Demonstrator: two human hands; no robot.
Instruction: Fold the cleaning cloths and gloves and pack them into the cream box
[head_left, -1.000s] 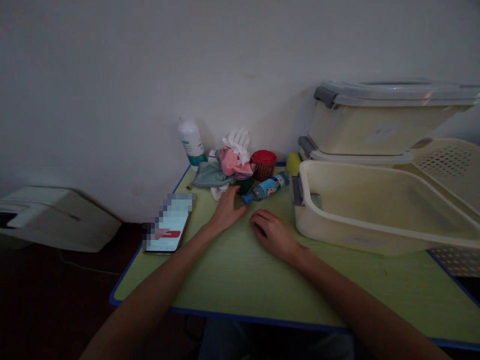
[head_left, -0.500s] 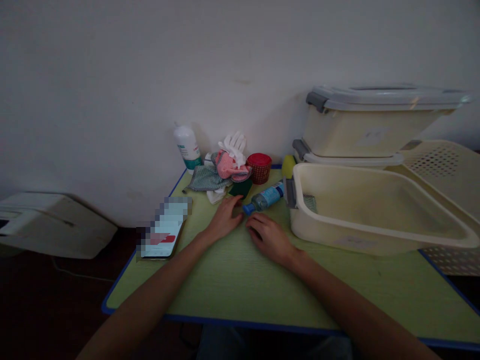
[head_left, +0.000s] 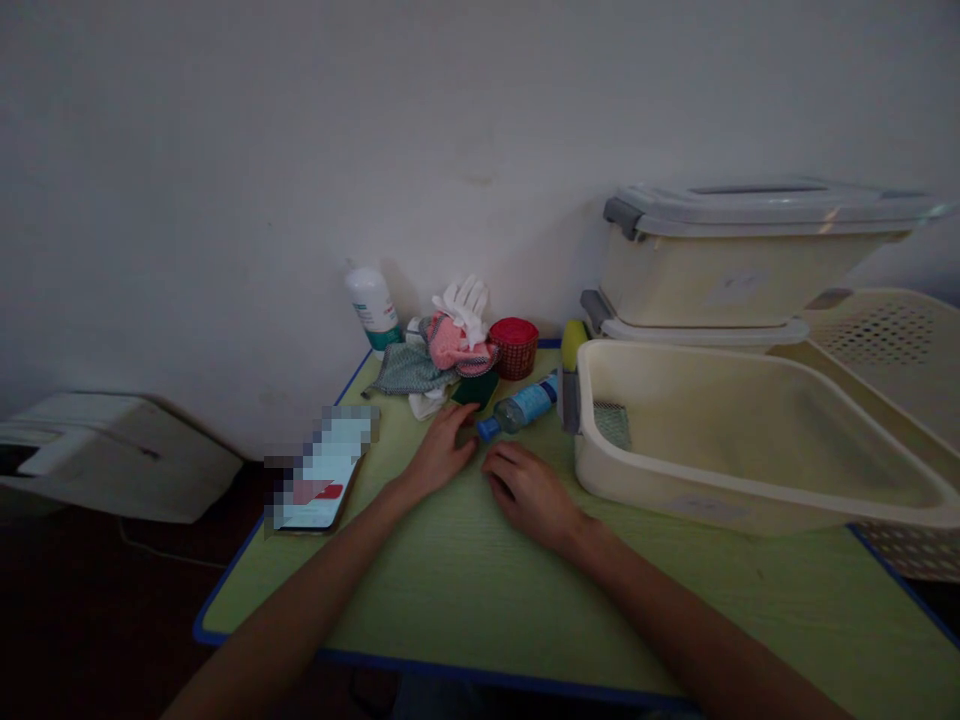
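My left hand rests on the green table, thumb and fingers apart, holding nothing. Its fingertips reach the near edge of a dark green scouring pad. Just right of them lies a clear bottle on its side, its blue cap pointing toward my hands. My right hand is palm down, in front of the bottle and apart from it. Its fingers are loosely bent, with a gap to the thumb and nothing seen in them. Behind the pad are a pink cloth, a grey-green cloth and white gloves.
A cream bin with a mesh cloth inside stands at right, before stacked lidded boxes. A red roll, yellow sponge and white bottle line the back. A phone lies left.
The whole view has tilted slightly, so things sit lower in the picture. Both hands stay in nearly the same place on the table, and nothing has been picked up.
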